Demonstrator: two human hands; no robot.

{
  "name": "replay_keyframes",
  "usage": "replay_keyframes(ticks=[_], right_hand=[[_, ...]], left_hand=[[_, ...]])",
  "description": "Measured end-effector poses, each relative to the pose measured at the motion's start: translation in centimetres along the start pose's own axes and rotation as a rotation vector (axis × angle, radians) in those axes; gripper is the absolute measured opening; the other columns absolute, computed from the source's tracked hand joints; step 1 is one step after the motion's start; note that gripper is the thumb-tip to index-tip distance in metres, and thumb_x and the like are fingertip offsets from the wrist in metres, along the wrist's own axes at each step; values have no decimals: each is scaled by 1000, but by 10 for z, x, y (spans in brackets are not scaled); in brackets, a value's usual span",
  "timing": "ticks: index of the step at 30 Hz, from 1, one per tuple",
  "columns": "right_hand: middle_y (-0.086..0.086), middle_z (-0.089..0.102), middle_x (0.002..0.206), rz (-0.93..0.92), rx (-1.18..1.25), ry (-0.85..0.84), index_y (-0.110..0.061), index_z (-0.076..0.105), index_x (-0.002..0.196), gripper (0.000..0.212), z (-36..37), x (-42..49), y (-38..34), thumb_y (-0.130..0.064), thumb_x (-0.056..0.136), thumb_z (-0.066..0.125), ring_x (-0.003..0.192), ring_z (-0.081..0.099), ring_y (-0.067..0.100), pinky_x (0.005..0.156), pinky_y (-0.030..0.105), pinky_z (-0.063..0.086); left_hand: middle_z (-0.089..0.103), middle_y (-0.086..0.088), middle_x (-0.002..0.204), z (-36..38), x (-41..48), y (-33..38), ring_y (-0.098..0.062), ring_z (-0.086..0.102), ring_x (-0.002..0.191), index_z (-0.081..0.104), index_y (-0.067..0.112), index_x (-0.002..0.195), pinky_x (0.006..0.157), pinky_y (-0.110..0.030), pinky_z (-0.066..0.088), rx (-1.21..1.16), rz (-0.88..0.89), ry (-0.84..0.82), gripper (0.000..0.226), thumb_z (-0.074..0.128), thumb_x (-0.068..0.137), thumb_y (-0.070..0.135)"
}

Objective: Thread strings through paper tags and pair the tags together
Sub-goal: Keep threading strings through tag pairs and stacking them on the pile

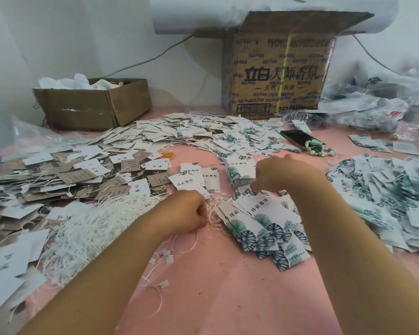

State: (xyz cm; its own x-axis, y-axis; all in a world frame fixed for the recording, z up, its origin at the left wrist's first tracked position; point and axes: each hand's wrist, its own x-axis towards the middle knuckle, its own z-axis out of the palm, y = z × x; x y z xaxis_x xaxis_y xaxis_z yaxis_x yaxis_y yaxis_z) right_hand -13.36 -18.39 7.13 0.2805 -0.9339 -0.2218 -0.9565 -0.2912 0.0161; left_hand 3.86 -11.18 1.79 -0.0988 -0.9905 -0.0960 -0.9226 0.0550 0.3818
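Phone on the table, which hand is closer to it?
Right. The right hand is just short of the phone, at the leaf tags. The left hand is farther away, down-left, by the strings.

Lg box (pixel 276 76) at back, phone (pixel 298 139) beside bead bracelet (pixel 313 152) (green).
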Motion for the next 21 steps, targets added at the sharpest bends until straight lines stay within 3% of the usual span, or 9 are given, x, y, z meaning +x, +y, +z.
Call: replay_keyframes(ticks=[1,3,4,6,9,12,17,21], right_hand=[[3,50,74,-31,22,23,-12,55,81,20,-1,-1,-2,-29,90,52,101,48,26,99,42,35],[5,60,86,-140,162,75,-8,61,97,23,-3,-5,-7,-29,92,52,83,53,20,76,29,43],[3,63,86,-206,284,84,-9,62,94,21,-4,-7,-10,-28,92,53,72,54,16,62,25,43],[-2,63,75,-311,465,47,-13,61,82,19,-3,-10,-17,-28,91,54,60,54,10,51,21,41],[-4,64,68,-382,570,10,-13,63,81,18,3,-8,-25,-28,90,57,58,56,10,51,20,43],[-1,66,66,-413,694,66,-11,65,77,15,5,-6,-29,-20,89,61,53,56,7,51,19,44],[2,68,67,-401,848,195,-8,67,77,13,4,-4,-29,-15,86,63,54,56,8,52,21,46],[4,68,70,-335,1153,341,-5,63,76,15,1,-2,-24,-10,89,57,58,60,10,57,23,51]], left_hand=[[58,11,69,0,1,0,-1,53,58,59,20,79,62,-23,45,-20,-2,16,11,59,87,13],[59,10,74,-2,1,1,-7,56,66,56,21,79,65,-26,47,-137,-10,80,12,58,90,15],[60,9,78,-3,1,2,-7,55,68,56,23,78,65,-26,46,-207,-11,122,14,58,90,16],[65,8,79,-6,0,6,-6,55,66,56,25,77,60,-25,44,-332,-4,203,16,59,91,17],[69,6,73,-10,-2,11,-7,60,64,59,23,80,58,-22,48,-518,10,290,13,60,91,14],[68,4,71,-11,-4,14,5,56,52,59,19,80,43,-9,39,-623,30,359,13,60,90,10],[70,7,71,-15,-3,12,0,58,60,60,23,82,51,-19,40,-670,39,429,10,63,88,15],[69,9,66,-15,-2,4,4,58,56,64,24,78,51,-16,41,-661,23,379,11,67,86,17]])
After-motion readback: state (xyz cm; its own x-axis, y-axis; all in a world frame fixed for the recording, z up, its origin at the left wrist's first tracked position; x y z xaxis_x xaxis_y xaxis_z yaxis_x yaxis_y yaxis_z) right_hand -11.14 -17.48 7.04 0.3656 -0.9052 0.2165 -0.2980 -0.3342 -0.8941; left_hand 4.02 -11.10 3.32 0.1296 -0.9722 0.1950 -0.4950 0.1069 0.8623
